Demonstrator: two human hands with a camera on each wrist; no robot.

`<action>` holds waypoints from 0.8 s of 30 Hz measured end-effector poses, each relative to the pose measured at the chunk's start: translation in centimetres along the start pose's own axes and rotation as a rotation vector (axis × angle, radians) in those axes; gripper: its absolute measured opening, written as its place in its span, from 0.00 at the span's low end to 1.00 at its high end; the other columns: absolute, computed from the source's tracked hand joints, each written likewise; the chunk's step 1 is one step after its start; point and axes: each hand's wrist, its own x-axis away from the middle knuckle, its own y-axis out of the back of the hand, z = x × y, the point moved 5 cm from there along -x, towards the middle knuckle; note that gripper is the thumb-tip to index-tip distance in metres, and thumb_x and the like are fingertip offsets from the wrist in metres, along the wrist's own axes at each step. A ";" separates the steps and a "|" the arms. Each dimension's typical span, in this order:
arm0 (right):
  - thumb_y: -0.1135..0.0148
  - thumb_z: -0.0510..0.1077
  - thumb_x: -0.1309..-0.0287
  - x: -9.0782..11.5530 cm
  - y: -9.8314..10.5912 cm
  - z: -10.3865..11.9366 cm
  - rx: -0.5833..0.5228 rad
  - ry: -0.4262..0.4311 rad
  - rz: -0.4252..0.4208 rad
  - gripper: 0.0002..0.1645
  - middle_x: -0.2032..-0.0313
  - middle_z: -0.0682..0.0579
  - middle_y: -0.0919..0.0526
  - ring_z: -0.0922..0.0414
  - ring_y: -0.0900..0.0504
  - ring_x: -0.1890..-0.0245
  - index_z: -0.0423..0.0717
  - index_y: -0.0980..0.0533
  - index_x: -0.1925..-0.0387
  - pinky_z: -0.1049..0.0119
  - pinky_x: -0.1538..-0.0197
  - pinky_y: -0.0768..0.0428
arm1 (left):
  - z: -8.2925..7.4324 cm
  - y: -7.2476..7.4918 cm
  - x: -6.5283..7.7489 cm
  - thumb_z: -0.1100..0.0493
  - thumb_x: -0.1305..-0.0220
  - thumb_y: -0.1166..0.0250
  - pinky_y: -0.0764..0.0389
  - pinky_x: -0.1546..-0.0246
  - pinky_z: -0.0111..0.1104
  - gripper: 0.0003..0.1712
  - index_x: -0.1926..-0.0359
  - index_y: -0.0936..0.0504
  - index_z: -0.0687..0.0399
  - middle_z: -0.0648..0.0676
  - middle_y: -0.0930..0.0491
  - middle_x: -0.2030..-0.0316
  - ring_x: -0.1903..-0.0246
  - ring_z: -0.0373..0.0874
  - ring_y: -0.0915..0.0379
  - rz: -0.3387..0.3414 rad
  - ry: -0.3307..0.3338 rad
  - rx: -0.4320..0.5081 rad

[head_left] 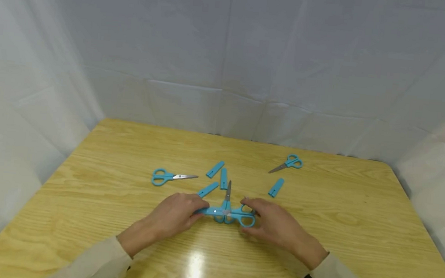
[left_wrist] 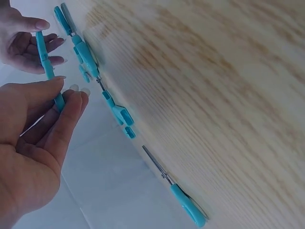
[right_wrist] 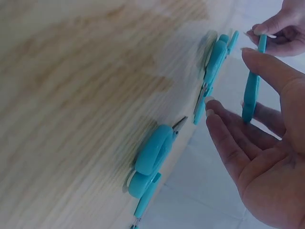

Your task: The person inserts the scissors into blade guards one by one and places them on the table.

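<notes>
My left hand (head_left: 178,212) pinches the end of a light-blue blade cover (head_left: 212,211) between thumb and fingers. This cover is over the blades of a pair of blue-handled scissors (head_left: 246,219), held level above the table. My right hand (head_left: 278,225) grips the scissors by their finger loops, thumb on the near side. Just beneath them, a second pair of scissors (head_left: 228,192) lies with bare blades facing away, its handles partly hidden. In the left wrist view, the held cover (left_wrist: 59,101) sits between the fingertips.
Bare-bladed scissors (head_left: 163,176) lie at the left, and another pair (head_left: 293,161) at the back right. Several loose blue covers rest mid-table, one cover (head_left: 215,169) farthest back; another cover (head_left: 276,187) is at the right. White sheeting (head_left: 229,60) surrounds the wooden table (head_left: 340,202).
</notes>
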 end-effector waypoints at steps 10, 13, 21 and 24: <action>0.29 0.54 0.49 -0.1 0.2 0.2 0.036 0.055 0.017 0.39 0.45 0.46 0.23 0.51 0.22 0.49 0.40 0.29 0.40 0.54 0.47 0.24 | -0.4 -0.2 -0.1 0.64 0.42 0.32 0.20 0.67 0.33 0.06 0.63 0.17 0.57 0.50 0.17 0.68 0.69 0.42 0.20 0.013 0.000 -0.019; 0.29 0.53 0.48 -0.1 0.1 0.2 0.026 0.060 0.033 0.37 0.45 0.45 0.23 0.51 0.23 0.48 0.40 0.29 0.40 0.54 0.46 0.25 | -0.4 -0.4 -0.1 0.64 0.41 0.32 0.20 0.66 0.34 0.05 0.62 0.16 0.56 0.50 0.17 0.67 0.67 0.42 0.20 0.029 0.004 -0.025; 0.30 0.54 0.47 -0.4 -0.2 0.4 0.053 0.048 0.058 0.37 0.43 0.42 0.24 0.51 0.21 0.49 0.40 0.29 0.40 0.55 0.46 0.24 | -0.6 -0.6 -0.2 0.64 0.41 0.33 0.20 0.65 0.35 0.03 0.65 0.17 0.55 0.49 0.18 0.68 0.67 0.43 0.20 0.024 0.012 -0.051; 0.30 0.54 0.48 -0.4 -0.3 0.4 0.070 0.056 0.057 0.37 0.43 0.41 0.25 0.50 0.21 0.49 0.39 0.29 0.41 0.54 0.46 0.24 | -0.7 -0.7 -0.3 0.65 0.42 0.33 0.20 0.65 0.35 0.03 0.65 0.17 0.56 0.50 0.17 0.68 0.67 0.44 0.20 0.028 0.014 -0.050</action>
